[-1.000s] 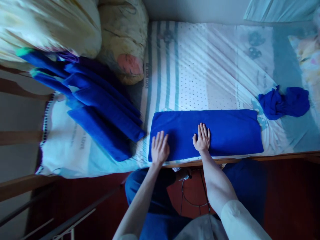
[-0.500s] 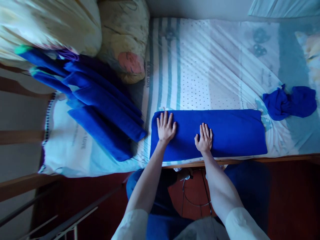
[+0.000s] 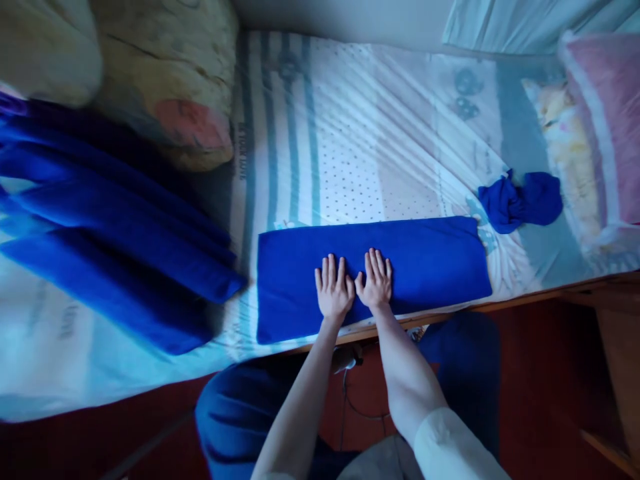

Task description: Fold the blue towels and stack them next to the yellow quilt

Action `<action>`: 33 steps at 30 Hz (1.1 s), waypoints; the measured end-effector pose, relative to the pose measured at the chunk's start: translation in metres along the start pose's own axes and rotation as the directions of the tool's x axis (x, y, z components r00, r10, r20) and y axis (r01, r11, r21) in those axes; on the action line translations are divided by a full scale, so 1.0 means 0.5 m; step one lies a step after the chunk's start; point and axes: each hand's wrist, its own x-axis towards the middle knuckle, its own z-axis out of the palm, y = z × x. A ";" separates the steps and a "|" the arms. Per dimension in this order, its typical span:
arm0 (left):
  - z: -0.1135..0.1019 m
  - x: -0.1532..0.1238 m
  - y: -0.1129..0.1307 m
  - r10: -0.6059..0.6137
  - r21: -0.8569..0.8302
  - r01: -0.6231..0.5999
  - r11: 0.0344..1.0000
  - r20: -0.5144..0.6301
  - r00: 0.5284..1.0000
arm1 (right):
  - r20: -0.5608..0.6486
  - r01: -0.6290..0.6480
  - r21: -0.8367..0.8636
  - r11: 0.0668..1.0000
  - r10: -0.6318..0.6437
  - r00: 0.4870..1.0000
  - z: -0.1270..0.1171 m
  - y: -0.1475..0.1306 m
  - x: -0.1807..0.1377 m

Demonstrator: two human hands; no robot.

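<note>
A blue cloth (image 3: 435, 257), folded into a long flat rectangle, lies along the front edge of the bed. My left hand (image 3: 334, 290) rests flat on its middle with fingers spread. Close beside it, my right hand (image 3: 375, 280) also lies palm down on the cloth, fingers out, the two thumbs nearly touching. Neither hand grips anything. Slight creases show at the cloth's left end.
Several long folded blue cloths (image 3: 125, 213) are piled at the left. A crumpled blue cloth (image 3: 520, 200) lies at the right, near a pink pillow (image 3: 613, 127). Cream bundles (image 3: 170, 80) stand at the back left. The wooden bed edge (image 3: 530, 301) runs before my knees.
My left hand has slid from the cloth's left end to its middle, beside my right hand. The view has shifted right, bringing the pink pillow into sight.
</note>
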 end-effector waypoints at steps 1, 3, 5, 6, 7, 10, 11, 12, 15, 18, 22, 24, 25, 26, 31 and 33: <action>0.005 -0.006 0.003 -0.012 -0.013 0.011 1.000 -0.017 1.000 | 0.011 -0.006 -0.006 1.000 0.006 1.000 -0.002 -0.001 0.001; 0.009 -0.006 0.001 -0.022 -0.043 0.021 0.999 -0.035 0.999 | 0.022 -0.012 -0.015 1.000 0.013 1.000 -0.005 -0.004 0.001; 0.008 0.001 -0.004 -0.037 -0.066 0.034 0.997 -0.051 0.998 | 0.026 -0.009 -0.018 1.000 0.009 1.000 -0.007 -0.009 -0.001; 0.006 0.005 -0.005 -0.047 -0.074 0.043 0.996 -0.060 0.997 | 0.024 -0.004 -0.018 1.000 0.004 1.000 -0.008 -0.010 -0.002; 0.005 0.008 -0.005 -0.056 -0.081 0.050 0.995 -0.069 0.996 | 0.021 0.004 -0.018 1.000 -0.004 1.000 -0.010 -0.010 -0.002; 0.004 0.011 0.000 -0.065 -0.106 0.055 0.993 -0.095 0.993 | 0.032 0.091 -0.026 0.995 -0.090 0.995 -0.027 0.013 0.006; 0.005 0.011 0.001 -0.064 -0.116 0.053 0.992 -0.097 0.993 | 0.056 0.155 -0.027 0.987 -0.154 0.987 -0.038 0.032 0.014; 0.005 0.010 0.002 -0.062 -0.128 0.050 0.991 -0.098 0.993 | 0.092 0.229 -0.026 0.973 -0.226 0.970 -0.053 0.056 0.024; 0.005 0.009 0.002 -0.066 -0.157 0.050 0.986 -0.095 0.993 | 0.182 0.357 -0.047 0.933 -0.343 0.922 -0.110 0.158 0.067; 0.003 0.009 0.003 -0.082 -0.176 0.065 0.982 -0.091 0.992 | 0.126 0.213 -0.153 0.965 -0.195 0.973 -0.172 0.278 0.108; 0.001 0.009 0.005 -0.079 -0.167 0.061 0.984 -0.104 0.991 | -0.004 -0.010 -0.262 0.965 0.009 1.000 -0.226 0.407 0.134; 0.001 0.009 0.005 -0.073 -0.158 0.055 0.986 -0.111 0.991 | -0.036 -0.071 -0.292 0.954 0.063 0.997 -0.238 0.447 0.138; 0.002 0.010 0.004 -0.070 -0.154 0.052 0.987 -0.115 0.991 | -0.043 -0.090 -0.303 0.949 0.081 0.996 -0.242 0.462 0.140; 0.002 0.010 0.004 -0.067 -0.152 0.048 0.987 -0.119 0.991 | -0.047 -0.106 -0.313 0.944 0.096 0.994 -0.244 0.473 0.142; 0.006 0.009 0.002 -0.061 -0.160 0.039 0.986 -0.135 0.989 | -0.067 -0.178 -0.342 0.923 0.165 0.984 -0.248 0.512 0.155; 0.007 0.009 0.001 -0.065 -0.170 0.042 0.985 -0.132 0.989 | -0.076 -0.202 -0.353 0.913 0.187 0.979 -0.250 0.525 0.162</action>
